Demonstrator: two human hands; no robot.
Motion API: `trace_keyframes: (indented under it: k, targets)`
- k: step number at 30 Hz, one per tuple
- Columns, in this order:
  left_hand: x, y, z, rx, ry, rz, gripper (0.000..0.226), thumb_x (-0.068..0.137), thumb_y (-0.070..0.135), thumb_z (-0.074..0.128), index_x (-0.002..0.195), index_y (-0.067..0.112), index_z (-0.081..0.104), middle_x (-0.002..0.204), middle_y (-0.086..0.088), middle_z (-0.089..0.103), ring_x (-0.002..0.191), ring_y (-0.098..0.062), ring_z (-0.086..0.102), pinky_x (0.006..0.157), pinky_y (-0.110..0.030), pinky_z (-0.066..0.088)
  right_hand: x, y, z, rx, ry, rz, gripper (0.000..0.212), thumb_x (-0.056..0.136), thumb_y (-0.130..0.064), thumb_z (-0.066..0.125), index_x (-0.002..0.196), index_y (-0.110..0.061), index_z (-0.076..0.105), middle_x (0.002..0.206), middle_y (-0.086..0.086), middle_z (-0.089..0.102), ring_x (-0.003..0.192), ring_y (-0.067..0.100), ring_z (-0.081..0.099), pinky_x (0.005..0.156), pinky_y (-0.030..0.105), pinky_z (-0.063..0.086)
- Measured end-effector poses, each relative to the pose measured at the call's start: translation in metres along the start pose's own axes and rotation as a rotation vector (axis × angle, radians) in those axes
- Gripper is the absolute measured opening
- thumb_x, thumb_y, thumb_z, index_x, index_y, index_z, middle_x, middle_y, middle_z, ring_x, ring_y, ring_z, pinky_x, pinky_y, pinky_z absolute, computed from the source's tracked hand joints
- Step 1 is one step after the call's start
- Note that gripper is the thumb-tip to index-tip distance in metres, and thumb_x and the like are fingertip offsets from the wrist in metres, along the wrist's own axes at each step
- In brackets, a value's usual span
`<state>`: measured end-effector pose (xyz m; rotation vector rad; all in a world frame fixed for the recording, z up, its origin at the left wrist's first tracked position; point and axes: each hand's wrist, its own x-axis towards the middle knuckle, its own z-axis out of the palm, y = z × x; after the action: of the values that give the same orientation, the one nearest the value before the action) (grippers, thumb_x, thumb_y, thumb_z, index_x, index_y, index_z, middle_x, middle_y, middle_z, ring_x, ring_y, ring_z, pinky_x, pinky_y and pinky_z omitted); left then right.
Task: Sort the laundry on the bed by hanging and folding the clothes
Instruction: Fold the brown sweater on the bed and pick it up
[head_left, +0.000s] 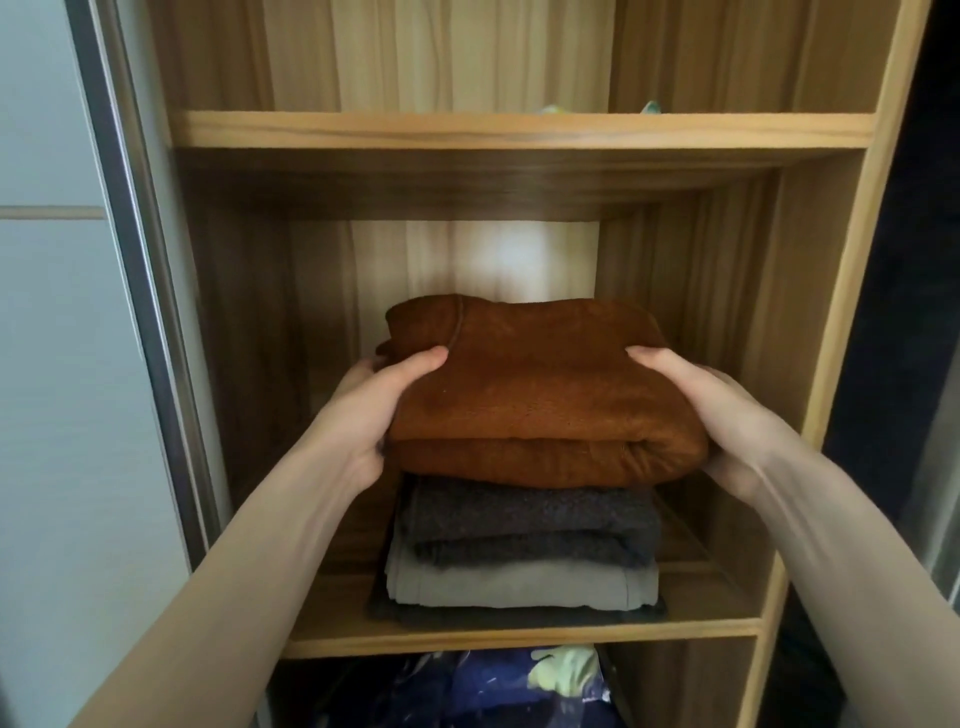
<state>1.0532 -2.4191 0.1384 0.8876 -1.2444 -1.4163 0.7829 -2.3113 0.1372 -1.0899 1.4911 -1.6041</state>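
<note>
Both hands clamp a folded brown sweater (535, 400) from the sides: left hand (371, 410) & right hand (711, 415) w/ thumbs on top, fingers curled under, prob. so the fold keeps its shape. It sits on a dark grey knit (530, 519) over a pale garment (514, 584), mid wardrobe shelf (519, 636). Stacking keeps folded stuff together.

Head-worn view, forward and slightly down, close to wooden wardrobe shelves (519, 631).
</note>
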Motion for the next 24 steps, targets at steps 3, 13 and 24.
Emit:
trace_keyframes:
  k: [3,13,24]
  targets:
    - [0.005,-0.002,-0.002,0.085,-0.036,-0.069,0.075,0.076,0.039,0.09,0.14,0.017,0.06,0.117,-0.01,0.076,0.102,-0.028,0.076,0.082,-0.042,0.064,0.001,0.009,0.005,-0.019,0.029,0.043,0.083,0.07,-0.059,0.083,0.139,-0.019,0.061,0.117,0.006,0.077,0.102,0.025,0.076,0.093,0.039,0.059]
    - [0.023,0.033,0.01,1.116,-0.068,0.416,0.058,0.098,0.054,0.063,0.152,0.04,0.049,0.168,0.001,0.031,0.153,-0.025,0.029,0.119,-0.037,0.029,0.001,-0.031,0.024,-0.853,-0.058,-0.37,0.044,0.106,-0.045,0.05,0.148,-0.033,0.056,0.154,-0.008,0.051,0.146,0.016,0.042,0.124,0.034,0.028]
    - [0.057,-0.024,0.04,1.33,-0.223,0.307,0.095,0.08,0.094,0.014,0.161,0.045,0.026,0.169,0.005,0.03,0.154,-0.026,0.029,0.12,-0.044,0.029,0.034,0.006,0.034,-0.957,-0.074,-0.139,0.096,0.072,-0.1,0.038,0.155,-0.052,0.035,0.164,-0.011,0.037,0.148,0.02,0.039,0.116,0.037,0.033]
